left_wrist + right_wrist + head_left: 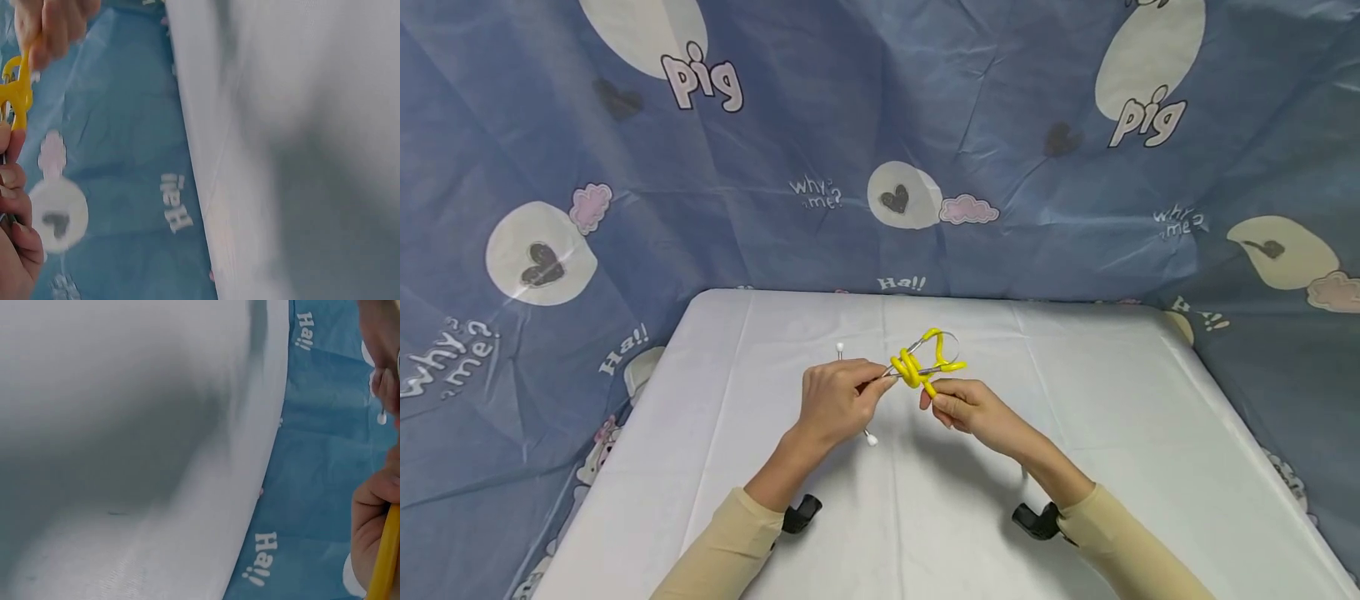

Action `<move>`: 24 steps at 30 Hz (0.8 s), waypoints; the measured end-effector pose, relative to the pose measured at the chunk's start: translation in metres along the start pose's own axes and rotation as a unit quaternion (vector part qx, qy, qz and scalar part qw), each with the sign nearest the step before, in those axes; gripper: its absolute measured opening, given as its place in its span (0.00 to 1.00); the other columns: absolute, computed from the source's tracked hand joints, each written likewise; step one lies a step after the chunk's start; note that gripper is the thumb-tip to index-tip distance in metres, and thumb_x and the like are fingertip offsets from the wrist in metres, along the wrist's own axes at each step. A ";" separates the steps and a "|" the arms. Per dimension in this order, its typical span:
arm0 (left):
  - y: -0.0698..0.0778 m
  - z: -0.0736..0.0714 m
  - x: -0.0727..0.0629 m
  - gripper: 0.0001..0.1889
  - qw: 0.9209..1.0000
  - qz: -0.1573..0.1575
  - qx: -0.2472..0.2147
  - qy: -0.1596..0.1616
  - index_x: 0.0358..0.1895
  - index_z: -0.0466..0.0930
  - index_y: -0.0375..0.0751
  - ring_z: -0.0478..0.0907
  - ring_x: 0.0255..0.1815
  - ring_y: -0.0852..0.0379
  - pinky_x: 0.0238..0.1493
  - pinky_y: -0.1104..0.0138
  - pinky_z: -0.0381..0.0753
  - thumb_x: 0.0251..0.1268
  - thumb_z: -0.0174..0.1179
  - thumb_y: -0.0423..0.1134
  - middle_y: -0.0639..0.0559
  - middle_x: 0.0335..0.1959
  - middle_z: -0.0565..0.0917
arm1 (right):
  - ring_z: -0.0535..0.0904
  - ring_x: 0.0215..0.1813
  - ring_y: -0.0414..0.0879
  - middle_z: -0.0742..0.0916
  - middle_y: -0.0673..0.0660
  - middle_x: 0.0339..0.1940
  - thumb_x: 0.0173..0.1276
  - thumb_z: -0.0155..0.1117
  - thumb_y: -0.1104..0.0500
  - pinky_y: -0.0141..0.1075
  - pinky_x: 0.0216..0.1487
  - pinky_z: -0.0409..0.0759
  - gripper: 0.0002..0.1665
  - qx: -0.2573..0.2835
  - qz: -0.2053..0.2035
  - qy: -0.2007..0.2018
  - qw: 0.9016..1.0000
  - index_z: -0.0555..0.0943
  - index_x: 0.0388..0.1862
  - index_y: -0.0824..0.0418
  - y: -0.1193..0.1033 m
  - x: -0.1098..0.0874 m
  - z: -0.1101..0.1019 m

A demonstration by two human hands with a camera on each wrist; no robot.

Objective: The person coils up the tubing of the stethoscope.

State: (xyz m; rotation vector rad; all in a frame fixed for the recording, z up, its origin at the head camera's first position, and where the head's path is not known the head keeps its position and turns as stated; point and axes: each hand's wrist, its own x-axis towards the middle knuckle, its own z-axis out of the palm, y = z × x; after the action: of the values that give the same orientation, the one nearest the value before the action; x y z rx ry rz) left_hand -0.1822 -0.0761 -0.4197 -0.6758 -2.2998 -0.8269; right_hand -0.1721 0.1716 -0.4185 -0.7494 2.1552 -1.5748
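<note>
In the head view a yellow flexible cord [910,367] is wound in several turns around thin metal rods, with a loop out to the right beside a thin metal curve [957,342]. My left hand [841,398] grips the rods just left of the coils. My right hand [972,411] pinches the cord's lower end. A thin rod with white tips [872,439] passes behind the left hand; whether it joins the other rods is hidden. The left wrist view catches yellow loops [17,97] between both hands, and the right wrist view catches a yellow length [384,556] at the right hand.
Beneath the hands lies a white-covered table [1075,400]. A blue printed cloth [820,100] hangs behind it and at its sides. Black wrist mounts [1036,522] sit by both forearms, above the table.
</note>
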 end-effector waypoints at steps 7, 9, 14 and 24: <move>-0.013 -0.005 0.000 0.05 1.000 -0.014 0.017 0.004 0.27 0.89 0.54 0.61 0.13 0.71 0.15 0.75 0.55 0.58 0.71 0.46 0.64 0.14 0.76 | 0.63 0.25 0.36 0.75 0.58 0.24 0.79 0.50 0.59 0.30 0.27 0.64 0.09 -0.077 -0.013 -0.020 0.997 0.79 0.43 0.54 -0.003 -0.012 0.008; -0.016 -0.007 -0.001 0.05 0.999 -0.019 0.026 -0.002 0.28 0.89 0.55 0.61 0.13 0.70 0.15 0.74 0.55 0.60 0.69 0.47 0.64 0.14 0.76 | 0.63 0.25 0.36 0.76 0.55 0.24 0.79 0.50 0.60 0.30 0.28 0.64 0.09 -0.094 -0.017 -0.026 0.995 0.80 0.42 0.53 -0.006 -0.015 0.010; -0.025 -0.007 -0.006 0.05 0.997 -0.058 0.048 -0.003 0.27 0.88 0.57 0.60 0.13 0.69 0.15 0.72 0.54 0.59 0.69 0.47 0.65 0.13 0.74 | 0.66 0.26 0.35 0.76 0.47 0.23 0.78 0.52 0.62 0.28 0.29 0.67 0.10 -0.154 -0.015 -0.046 0.987 0.80 0.42 0.50 -0.020 -0.026 0.010; -0.027 0.003 -0.015 0.08 0.997 -0.037 0.056 -0.026 0.24 0.87 0.58 0.57 0.12 0.69 0.14 0.73 0.53 0.60 0.69 0.48 0.65 0.13 0.72 | 0.66 0.25 0.32 0.72 0.45 0.21 0.77 0.54 0.61 0.28 0.28 0.69 0.09 -0.229 -0.024 -0.052 0.972 0.81 0.41 0.50 -0.039 -0.034 0.000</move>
State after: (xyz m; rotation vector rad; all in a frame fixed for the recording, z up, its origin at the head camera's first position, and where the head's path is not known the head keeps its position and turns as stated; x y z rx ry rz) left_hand -0.1896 -0.0964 -0.4421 -0.5719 -2.4115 -0.7156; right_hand -0.1371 0.1836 -0.3818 -1.0022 2.4629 -1.0336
